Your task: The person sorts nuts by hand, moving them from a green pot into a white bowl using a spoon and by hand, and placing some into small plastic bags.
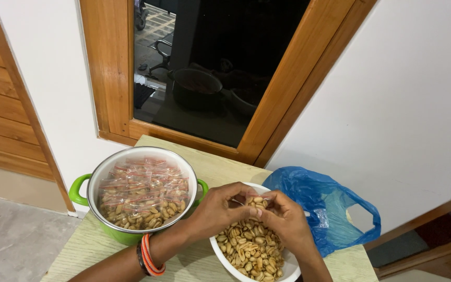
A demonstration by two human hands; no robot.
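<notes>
Left hand: left hand [220, 209] reaches in from the lower left, forearm slanting up across the table, fingers curled and pinched on a small clear bag [257, 201] held over the white bowl.
Right hand: right hand [285, 219] comes up from the bottom edge, wrist bent inward, fingertips meeting the left hand's at the same small clear bag; fingers bunched, closed on it.
Small clear bag: held between both hands just above the far side of the white bowl; a few peanuts show at its mouth.
Wristbands: orange and dark bands [149, 256] sit on the left wrist.
White bowl: white bowl [224, 259] stands on the table under the hands, holding loose peanuts [249, 253].
Green pot: green pot [82, 189] with a steel rim stands to the left, just beside the bowl, filled with small sealed packets of peanuts [142, 190].
Blue bag: blue plastic bag [330, 203] lies crumpled on the right, touching the bowl.
Table: pale wood-grain table [210, 167] stands against a white wall, below a wooden-framed dark window [220, 68].
</notes>
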